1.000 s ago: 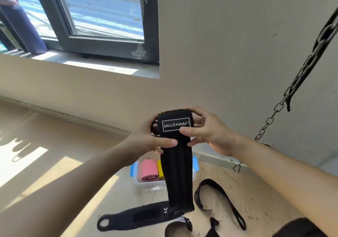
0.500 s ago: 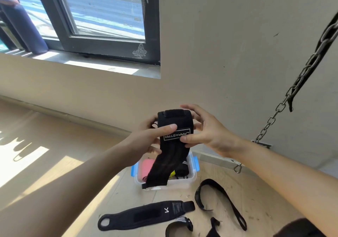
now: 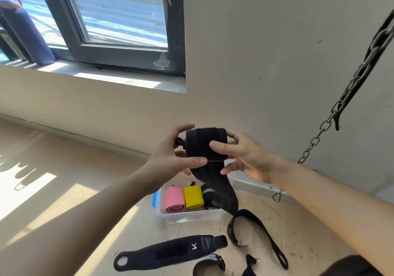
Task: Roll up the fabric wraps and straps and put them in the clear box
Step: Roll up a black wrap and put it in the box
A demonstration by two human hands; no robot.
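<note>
2 hands are held up before the wall. The left hand [image 3: 170, 160] and right hand [image 3: 247, 158] curl their fingers round a partly rolled black wrap [image 3: 205, 143], thumbs pressing its front. Its loose tail hangs over the clear box [image 3: 191, 217] on the floor, which holds 1 pink roll [image 3: 174, 199] and 1 yellow roll [image 3: 193, 197].

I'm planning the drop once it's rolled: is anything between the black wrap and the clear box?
Nothing visible. The wrap, gripped by left hand and right hand, is above the open box; only its loose tail hangs before the box's right side. A pink roll and yellow roll fill the left part.
</note>
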